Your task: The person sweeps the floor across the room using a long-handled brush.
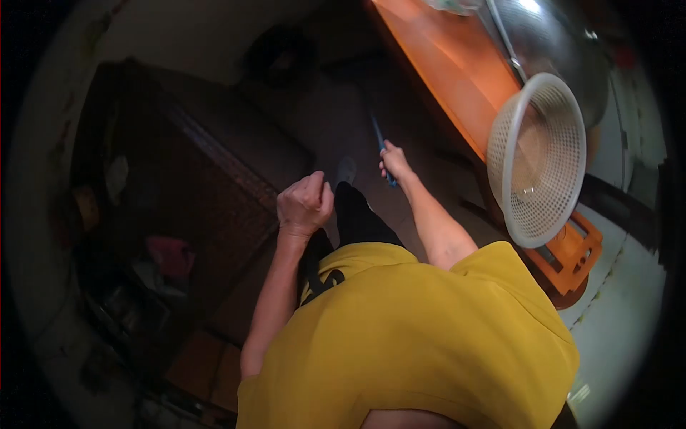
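My right hand point(395, 161) is wrapped round the blue handle of a long, thin stick-like tool point(379, 132). The tool slants away from me over the dark floor, and its far end fades into shadow, so its kind is unclear. To the left, my left hand point(306, 203) is closed in a fist in front of my body, with nothing seen sticking out of it. A white shoe point(346, 169) and a dark trouser leg show between the two hands.
An orange table point(446, 61) runs along the right, with a pale perforated plastic basket point(513, 168) at its near end. Behind the basket is a large shiny metal vessel point(557, 43). An orange stool point(572, 261) stands below. Dark furniture point(214, 150) and a pink item point(170, 256) lie left.
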### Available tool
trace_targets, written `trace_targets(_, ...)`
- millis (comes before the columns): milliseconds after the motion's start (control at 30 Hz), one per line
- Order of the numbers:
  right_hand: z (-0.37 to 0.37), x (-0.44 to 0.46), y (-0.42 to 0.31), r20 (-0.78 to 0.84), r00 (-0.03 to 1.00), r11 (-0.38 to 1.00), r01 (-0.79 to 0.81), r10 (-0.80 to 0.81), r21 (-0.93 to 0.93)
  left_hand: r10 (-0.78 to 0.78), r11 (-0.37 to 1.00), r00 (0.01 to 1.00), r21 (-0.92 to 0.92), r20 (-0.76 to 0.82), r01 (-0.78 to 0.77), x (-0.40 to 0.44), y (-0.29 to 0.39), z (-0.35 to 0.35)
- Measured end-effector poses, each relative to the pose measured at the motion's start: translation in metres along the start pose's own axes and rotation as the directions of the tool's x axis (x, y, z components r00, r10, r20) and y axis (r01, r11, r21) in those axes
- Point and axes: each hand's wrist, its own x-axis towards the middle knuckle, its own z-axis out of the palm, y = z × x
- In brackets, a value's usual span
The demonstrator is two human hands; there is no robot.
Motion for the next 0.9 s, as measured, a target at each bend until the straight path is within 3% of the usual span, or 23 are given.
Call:
trace_targets(67,-0.001,-0.032,0.031,-0.005,1.000,1.000,0.005,-0.005,0.008,0.046,0.999,0.998,-0.003,0.046,-0.046,-0.001,-0.002,0.002)
trace_targets(200,-0.009,-0.097,0.091,-0.021,0.997,0.997,-0.071,0.071,0.001,0.186,0.982,0.982,-0.021,-0.019,-0.187,-0.013,0.002,-0.009)
trace_targets(267,-0.009,-0.107,0.120,-0.070,0.994,0.995,-0.079,0.083,0.056,0.339,0.939,0.938,-0.032,-0.071,-0.342,-0.020,-0.009,-0.006)
trace_targets(400,-0.012,-0.163,0.192,-0.134,0.979,0.982,-0.136,0.153,0.131,0.400,0.911,0.916,-0.089,-0.040,-0.402,-0.084,0.005,-0.020)
trace_targets(467,-0.015,-0.185,0.232,-0.139,0.967,0.970,-0.195,0.215,0.144,0.393,0.918,0.911,-0.104,0.126,-0.382,-0.117,0.007,-0.021)
trace_targets(533,-0.012,-0.198,0.257,-0.181,0.954,0.960,-0.206,0.241,0.188,0.413,0.909,0.891,-0.144,0.191,-0.390,-0.118,-0.008,-0.010)
trace_targets(600,-0.007,-0.228,0.296,-0.224,0.931,0.930,-0.217,0.289,0.296,0.362,0.932,0.849,-0.153,0.384,-0.328,-0.141,-0.017,-0.007)
trace_targets(700,0.006,-0.274,0.357,-0.241,0.904,0.887,-0.243,0.353,0.392,0.322,0.945,0.794,-0.120,0.515,-0.305,-0.176,-0.034,0.005)
trace_targets(733,0.011,-0.241,0.360,-0.281,0.901,0.881,-0.186,0.330,0.435,0.338,0.938,0.779,-0.120,0.529,-0.325,-0.146,-0.051,0.027)
trace_targets(900,0.051,-0.308,0.430,-0.328,0.825,0.801,-0.225,0.459,0.555,0.273,0.961,0.654,-0.169,0.706,-0.219,-0.167,-0.075,0.032)
